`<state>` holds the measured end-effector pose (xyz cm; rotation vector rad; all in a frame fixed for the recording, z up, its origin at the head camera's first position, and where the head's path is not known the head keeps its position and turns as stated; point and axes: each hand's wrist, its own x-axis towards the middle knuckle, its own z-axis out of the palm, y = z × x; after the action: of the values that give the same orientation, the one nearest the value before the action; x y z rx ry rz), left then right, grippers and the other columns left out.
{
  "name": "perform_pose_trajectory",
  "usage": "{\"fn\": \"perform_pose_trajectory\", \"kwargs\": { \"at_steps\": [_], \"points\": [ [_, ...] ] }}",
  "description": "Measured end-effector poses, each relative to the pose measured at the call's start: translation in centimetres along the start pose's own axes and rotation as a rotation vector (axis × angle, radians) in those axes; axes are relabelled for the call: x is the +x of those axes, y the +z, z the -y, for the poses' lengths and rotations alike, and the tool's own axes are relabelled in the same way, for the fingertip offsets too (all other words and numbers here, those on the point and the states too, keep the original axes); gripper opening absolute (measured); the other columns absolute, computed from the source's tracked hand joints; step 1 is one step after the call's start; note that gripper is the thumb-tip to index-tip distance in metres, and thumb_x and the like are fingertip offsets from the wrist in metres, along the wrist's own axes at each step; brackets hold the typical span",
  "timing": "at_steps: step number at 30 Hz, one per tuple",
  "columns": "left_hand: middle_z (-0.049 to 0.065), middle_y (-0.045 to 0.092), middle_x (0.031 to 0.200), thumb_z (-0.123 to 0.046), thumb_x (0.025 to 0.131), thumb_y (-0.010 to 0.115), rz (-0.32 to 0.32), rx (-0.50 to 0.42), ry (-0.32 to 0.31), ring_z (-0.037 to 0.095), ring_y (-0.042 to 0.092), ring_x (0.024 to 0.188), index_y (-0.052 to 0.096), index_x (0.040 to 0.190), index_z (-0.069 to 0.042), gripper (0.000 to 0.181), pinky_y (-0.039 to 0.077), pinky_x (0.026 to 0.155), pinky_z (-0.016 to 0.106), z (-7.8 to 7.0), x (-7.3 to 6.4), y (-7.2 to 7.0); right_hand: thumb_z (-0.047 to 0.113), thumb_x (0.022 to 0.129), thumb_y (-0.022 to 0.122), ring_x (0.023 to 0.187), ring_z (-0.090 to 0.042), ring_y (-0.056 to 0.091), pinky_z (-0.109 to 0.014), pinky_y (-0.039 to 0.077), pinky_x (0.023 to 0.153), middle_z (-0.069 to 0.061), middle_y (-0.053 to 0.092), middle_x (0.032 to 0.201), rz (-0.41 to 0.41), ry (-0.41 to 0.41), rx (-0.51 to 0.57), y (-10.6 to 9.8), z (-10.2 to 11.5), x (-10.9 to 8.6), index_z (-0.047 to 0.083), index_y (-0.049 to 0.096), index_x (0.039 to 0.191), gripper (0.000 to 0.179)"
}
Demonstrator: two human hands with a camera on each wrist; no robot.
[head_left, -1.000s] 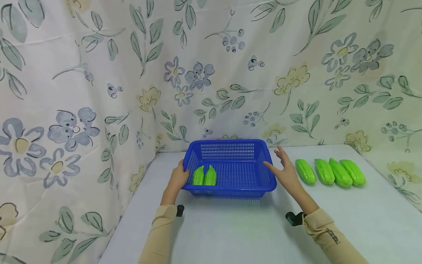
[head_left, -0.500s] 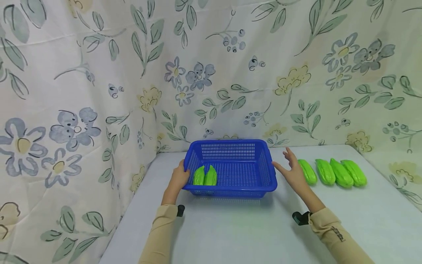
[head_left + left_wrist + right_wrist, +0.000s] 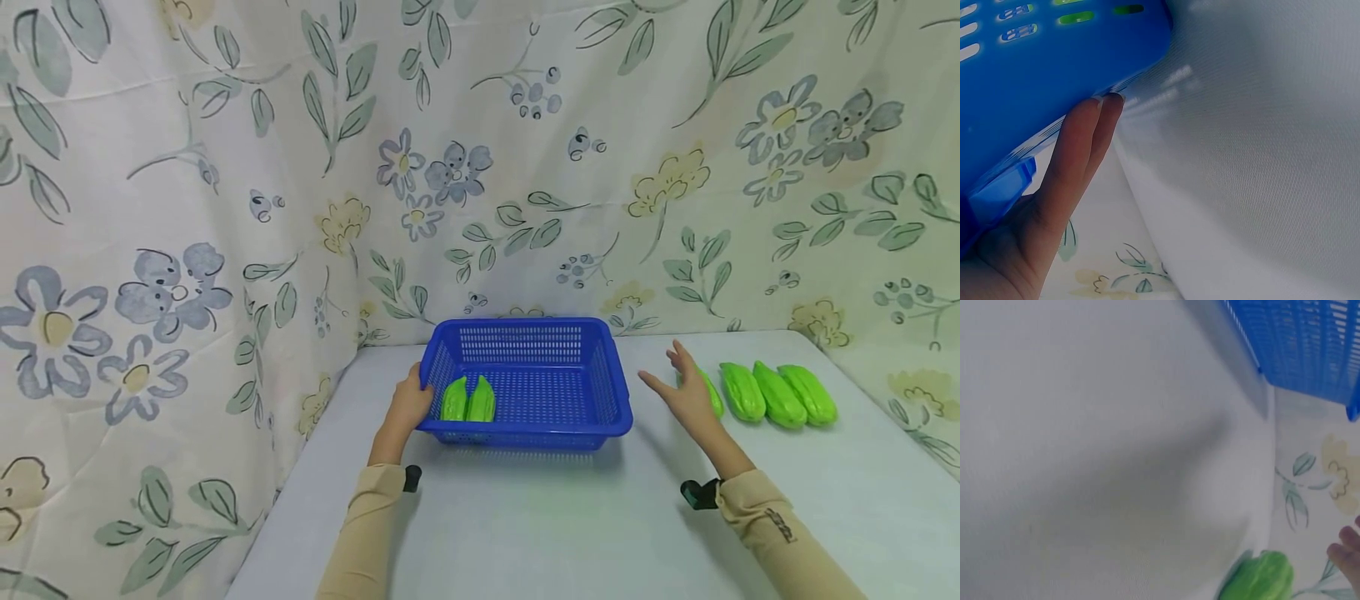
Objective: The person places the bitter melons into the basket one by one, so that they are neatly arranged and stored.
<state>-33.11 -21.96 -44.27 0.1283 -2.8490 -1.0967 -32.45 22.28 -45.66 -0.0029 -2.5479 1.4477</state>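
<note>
My left hand (image 3: 408, 408) grips the left rim of a blue plastic basket (image 3: 525, 428). Its thumb lies over the rim, and in the left wrist view straight fingers (image 3: 1079, 144) lie against the outer wall. Inside the basket, at the front left, two green ridged vegetables (image 3: 480, 402) sit side by side. To the right of the basket my right hand (image 3: 690, 400) hovers apart from it, thumb and fingers spread, holding nothing. It partly covers one green vegetable (image 3: 710, 392) on the table. In the right wrist view only a few fingertips show.
Several more green vegetables (image 3: 780, 396) lie in a row at the right of the white table (image 3: 525, 525). A floral curtain (image 3: 510, 167) hangs behind the table and down its left side.
My right hand has moved to the right, away from the basket's right rim, and now overlaps the nearest loose vegetable in view. The left hand keeps its hold on the basket.
</note>
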Motion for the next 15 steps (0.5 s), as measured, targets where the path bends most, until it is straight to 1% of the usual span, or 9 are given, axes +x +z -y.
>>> {"fn": "perform_pose_trajectory", "kwargs": {
  "at_steps": [4,9,11,15],
  "points": [
    [0.034,0.048,0.14,-0.014,0.099,0.045,0.002,0.005,-0.001,0.046,0.055,0.124,0.024,0.151,0.004,0.059,0.045,0.101,0.059,0.0,-0.1,0.0,0.035,0.091,0.067,0.146,-0.048,0.019,-0.065,0.021,0.114,-0.031,0.019,0.158,0.006,0.019,-0.013,-0.6,-0.8,0.3,0.004,0.0,0.157,0.098],
    [0.033,0.048,0.14,-0.014,0.099,0.045,0.007,0.005,-0.011,0.045,0.055,0.124,0.023,0.152,0.003,0.059,0.045,0.101,0.059,0.0,-0.2,0.1,0.034,0.092,0.066,0.145,-0.05,0.017,-0.065,0.021,0.114,-0.032,0.015,0.158,-0.001,0.055,-0.031,-1.2,-1.8,0.5,0.004,-0.002,0.156,0.099],
    [0.033,0.049,0.14,-0.014,0.099,0.045,0.006,0.002,-0.013,0.045,0.055,0.124,0.023,0.152,0.003,0.059,0.044,0.102,0.059,0.0,-0.2,0.1,0.034,0.092,0.066,0.145,-0.052,0.017,-0.065,0.021,0.113,-0.033,0.015,0.157,-0.011,0.059,-0.048,-1.4,-2.1,0.5,0.003,-0.001,0.156,0.098],
    [0.033,0.049,0.14,-0.014,0.099,0.044,-0.002,-0.001,-0.005,0.045,0.055,0.124,0.024,0.151,0.003,0.059,0.044,0.102,0.059,0.1,-0.1,0.0,0.031,0.092,0.066,0.144,-0.054,0.016,-0.067,0.02,0.113,-0.034,0.014,0.157,-0.03,0.043,-0.047,-1.7,-2.6,0.6,0.001,0.0,0.156,0.096]
  ]
}}
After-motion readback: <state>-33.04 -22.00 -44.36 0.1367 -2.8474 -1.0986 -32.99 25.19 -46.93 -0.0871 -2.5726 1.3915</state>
